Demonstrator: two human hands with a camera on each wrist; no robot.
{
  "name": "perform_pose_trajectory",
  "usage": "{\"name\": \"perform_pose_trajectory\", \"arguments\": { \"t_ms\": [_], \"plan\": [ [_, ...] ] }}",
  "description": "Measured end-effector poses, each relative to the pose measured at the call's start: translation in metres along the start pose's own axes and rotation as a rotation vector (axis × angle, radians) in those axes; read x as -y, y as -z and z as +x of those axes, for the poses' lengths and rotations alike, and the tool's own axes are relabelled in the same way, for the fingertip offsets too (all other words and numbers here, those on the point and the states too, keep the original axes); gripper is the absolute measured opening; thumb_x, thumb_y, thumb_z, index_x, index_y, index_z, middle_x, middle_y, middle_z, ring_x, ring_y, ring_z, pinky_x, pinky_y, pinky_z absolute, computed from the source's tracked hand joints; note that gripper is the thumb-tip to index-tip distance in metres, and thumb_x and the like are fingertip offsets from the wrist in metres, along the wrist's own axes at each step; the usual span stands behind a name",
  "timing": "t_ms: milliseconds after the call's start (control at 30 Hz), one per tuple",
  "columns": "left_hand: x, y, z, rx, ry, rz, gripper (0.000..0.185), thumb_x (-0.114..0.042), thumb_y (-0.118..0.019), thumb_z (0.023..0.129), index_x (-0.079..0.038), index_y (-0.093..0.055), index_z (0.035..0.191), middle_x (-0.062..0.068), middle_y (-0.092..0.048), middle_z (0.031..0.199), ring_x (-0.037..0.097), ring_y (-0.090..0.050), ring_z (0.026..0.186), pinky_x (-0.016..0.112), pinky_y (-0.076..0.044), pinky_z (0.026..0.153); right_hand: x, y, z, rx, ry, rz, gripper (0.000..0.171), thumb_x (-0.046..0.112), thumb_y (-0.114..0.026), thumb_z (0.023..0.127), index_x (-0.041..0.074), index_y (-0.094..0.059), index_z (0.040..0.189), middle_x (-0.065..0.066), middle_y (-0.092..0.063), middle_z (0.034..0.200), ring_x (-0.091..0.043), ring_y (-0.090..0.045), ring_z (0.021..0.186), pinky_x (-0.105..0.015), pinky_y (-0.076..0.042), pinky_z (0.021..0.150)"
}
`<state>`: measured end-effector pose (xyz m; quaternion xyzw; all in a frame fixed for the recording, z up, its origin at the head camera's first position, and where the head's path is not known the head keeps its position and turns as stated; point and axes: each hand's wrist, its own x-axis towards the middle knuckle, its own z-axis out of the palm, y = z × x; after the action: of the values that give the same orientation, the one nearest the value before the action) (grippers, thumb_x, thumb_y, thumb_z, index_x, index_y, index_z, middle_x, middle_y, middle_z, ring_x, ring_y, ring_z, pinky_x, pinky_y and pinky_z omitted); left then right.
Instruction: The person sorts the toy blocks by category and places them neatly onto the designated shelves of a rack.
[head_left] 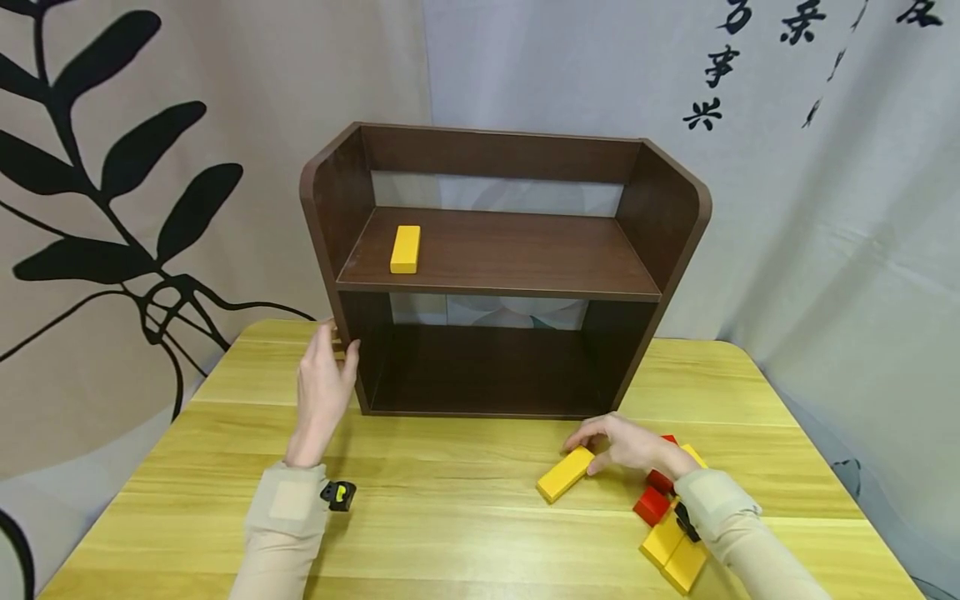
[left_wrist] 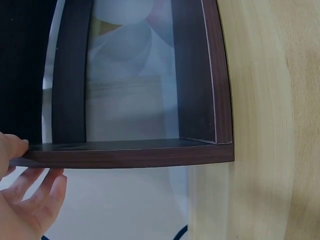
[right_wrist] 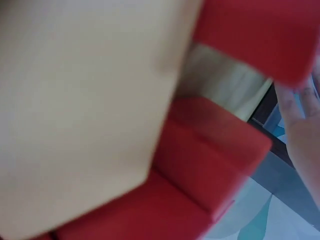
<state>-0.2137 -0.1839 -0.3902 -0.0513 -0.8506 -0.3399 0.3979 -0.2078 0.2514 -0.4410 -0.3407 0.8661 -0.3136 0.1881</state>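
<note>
A dark brown two-tier shelf (head_left: 517, 254) stands on the table. My left hand (head_left: 321, 396) holds its left side panel (left_wrist: 125, 158), thumb on one face and fingers on the other, as the left wrist view shows. On the upper board lies one yellow block (head_left: 406, 250), towards the left. In front of the shelf's right end, my right hand (head_left: 630, 443) pinches the far end of another yellow block (head_left: 564, 477), low over the table; whether it touches the wood I cannot tell. In the right wrist view this hand (right_wrist: 305, 125) shows only at the right edge.
Under and beside the right forearm lie several loose blocks, among them a red block (head_left: 651, 506) and a yellow block (head_left: 684, 567). Red blocks (right_wrist: 200, 150) fill much of the right wrist view. The wooden table (head_left: 450, 517) meets patterned curtains (head_left: 847, 217) behind.
</note>
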Motion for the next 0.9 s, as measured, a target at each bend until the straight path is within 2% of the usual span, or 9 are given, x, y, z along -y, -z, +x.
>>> {"name": "perform_pose_trajectory", "arguments": {
  "t_ms": [133, 267, 500, 600, 767, 900],
  "plan": [
    [0.000, 0.000, 0.000, -0.002, 0.005, 0.000, 0.034, -0.009, -0.062, 0.091, 0.006, -0.052, 0.119, 0.028, -0.061, 0.105, 0.042, -0.064, 0.072, 0.049, -0.051, 0.056, 0.003, 0.002, 0.000, -0.021, 0.022, 0.015, 0.037, 0.012, -0.077, 0.077, 0.011, -0.068, 0.114, -0.003, -0.068, 0.110, -0.012, -0.060, 0.096, -0.035, -0.051, 0.090],
    [0.000, 0.000, 0.000, -0.003, 0.007, -0.002, 0.034, -0.009, -0.062, 0.091, 0.006, -0.052, 0.120, 0.028, -0.061, 0.106, 0.042, -0.065, 0.074, 0.050, -0.051, 0.057, 0.008, 0.006, 0.002, -0.074, 0.053, -0.016, 0.038, 0.015, -0.077, 0.077, 0.009, -0.068, 0.113, -0.002, -0.067, 0.107, -0.012, -0.061, 0.098, -0.035, -0.052, 0.090],
    [0.000, -0.001, 0.001, 0.003, -0.005, 0.010, 0.033, -0.008, -0.062, 0.091, 0.006, -0.051, 0.119, 0.028, -0.061, 0.104, 0.043, -0.065, 0.074, 0.049, -0.052, 0.056, 0.018, 0.010, 0.007, -0.240, 0.169, -0.093, 0.036, 0.019, -0.078, 0.078, 0.010, -0.069, 0.111, 0.000, -0.069, 0.106, -0.012, -0.061, 0.096, -0.033, -0.052, 0.085],
    [0.000, -0.001, 0.001, 0.008, -0.011, 0.032, 0.033, -0.009, -0.062, 0.091, 0.006, -0.051, 0.119, 0.028, -0.062, 0.103, 0.044, -0.064, 0.075, 0.050, -0.050, 0.056, 0.026, 0.012, 0.010, -0.322, 0.215, -0.087, 0.037, 0.016, -0.078, 0.076, 0.008, -0.069, 0.111, -0.002, -0.069, 0.105, -0.012, -0.060, 0.090, -0.030, -0.052, 0.080],
    [0.001, 0.001, 0.001, 0.014, -0.009, 0.055, 0.033, -0.009, -0.064, 0.090, 0.007, -0.051, 0.116, 0.027, -0.064, 0.098, 0.045, -0.064, 0.074, 0.049, -0.050, 0.054, 0.050, 0.017, 0.015, -0.461, 0.271, -0.058, 0.038, 0.007, -0.081, 0.072, 0.004, -0.069, 0.108, -0.009, -0.070, 0.104, -0.017, -0.060, 0.086, -0.031, -0.054, 0.076],
    [0.000, 0.002, 0.002, 0.020, -0.013, 0.072, 0.030, -0.009, -0.065, 0.089, 0.007, -0.051, 0.110, 0.027, -0.064, 0.090, 0.044, -0.064, 0.068, 0.047, -0.048, 0.051, 0.084, 0.024, 0.015, -0.567, 0.278, -0.046, 0.036, 0.000, -0.079, 0.071, 0.000, -0.069, 0.106, -0.015, -0.069, 0.103, -0.020, -0.061, 0.087, -0.032, -0.055, 0.075]
  ]
}}
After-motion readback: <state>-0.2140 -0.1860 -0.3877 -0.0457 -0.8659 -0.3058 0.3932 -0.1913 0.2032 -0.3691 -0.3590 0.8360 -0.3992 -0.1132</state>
